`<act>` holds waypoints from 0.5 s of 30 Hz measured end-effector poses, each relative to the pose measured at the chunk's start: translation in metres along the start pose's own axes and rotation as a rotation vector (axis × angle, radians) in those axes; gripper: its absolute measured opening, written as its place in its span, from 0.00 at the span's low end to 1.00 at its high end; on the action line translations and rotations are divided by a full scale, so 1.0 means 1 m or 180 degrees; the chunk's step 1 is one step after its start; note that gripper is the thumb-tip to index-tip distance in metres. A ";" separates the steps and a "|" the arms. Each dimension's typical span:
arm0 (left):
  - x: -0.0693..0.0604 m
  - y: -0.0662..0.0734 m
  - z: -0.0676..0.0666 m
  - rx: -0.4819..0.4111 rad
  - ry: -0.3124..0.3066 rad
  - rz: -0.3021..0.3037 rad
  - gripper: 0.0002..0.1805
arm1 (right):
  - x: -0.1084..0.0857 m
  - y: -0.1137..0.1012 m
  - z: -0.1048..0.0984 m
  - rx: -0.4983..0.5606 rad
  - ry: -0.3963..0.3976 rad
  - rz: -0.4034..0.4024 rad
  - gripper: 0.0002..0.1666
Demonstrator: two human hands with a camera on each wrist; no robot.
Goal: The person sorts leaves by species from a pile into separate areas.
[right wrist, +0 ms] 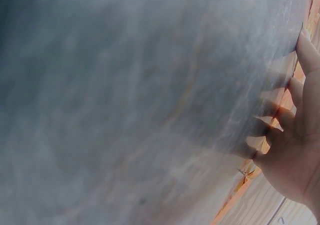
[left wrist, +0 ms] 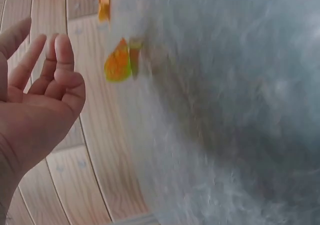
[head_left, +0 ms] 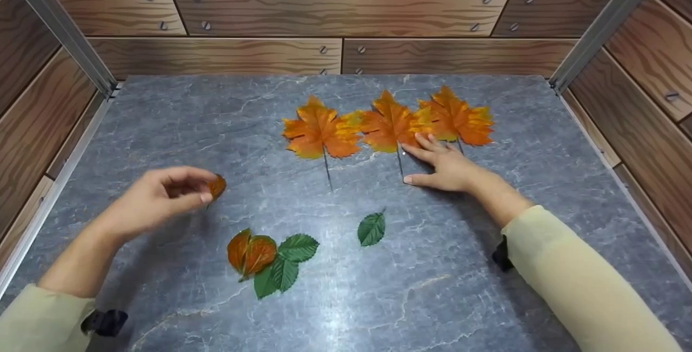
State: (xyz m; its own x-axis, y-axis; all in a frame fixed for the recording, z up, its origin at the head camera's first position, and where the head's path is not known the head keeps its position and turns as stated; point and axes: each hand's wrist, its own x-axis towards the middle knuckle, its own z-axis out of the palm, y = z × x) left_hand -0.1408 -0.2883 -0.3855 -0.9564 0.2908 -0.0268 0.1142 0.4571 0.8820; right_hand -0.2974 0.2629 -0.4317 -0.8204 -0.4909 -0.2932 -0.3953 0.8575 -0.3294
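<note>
My left hand [head_left: 162, 195], thumb and fingers loosely bent, is just beside a small orange-brown leaf [head_left: 217, 186]. In the left wrist view a gap separates the hand [left wrist: 45, 95] from an orange leaf with a yellow-green edge [left wrist: 118, 64]. With fingers spread, my right hand [head_left: 443, 165] rests at the lower right of the middle orange maple leaf [head_left: 386, 125], near its dark stem. The same hand [right wrist: 295, 145] shows from the side in the right wrist view. Maple leaves also lie to its left [head_left: 319, 130] and right [head_left: 457, 117], forming a row.
Nearer the front lies a cluster of orange-brown leaves [head_left: 258, 254] and green leaves [head_left: 298, 247]. A single green leaf [head_left: 371, 229] lies to its right. Wood-patterned walls [head_left: 340, 8] and metal posts [head_left: 59, 22] border the grey marbled table [head_left: 189, 119].
</note>
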 end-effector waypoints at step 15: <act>-0.015 -0.027 0.044 -0.0132 -0.0869 -0.0053 0.29 | 0.000 0.000 0.000 0.0016 0.0043 -0.0031 0.55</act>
State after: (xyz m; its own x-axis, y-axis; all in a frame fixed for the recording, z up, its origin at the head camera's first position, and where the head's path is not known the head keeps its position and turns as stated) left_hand -0.1180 -0.2680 -0.4297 -0.8496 0.5018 -0.1624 0.0824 0.4305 0.8988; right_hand -0.2974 0.2629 -0.4315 -0.8220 -0.4971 -0.2777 -0.4014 0.8518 -0.3367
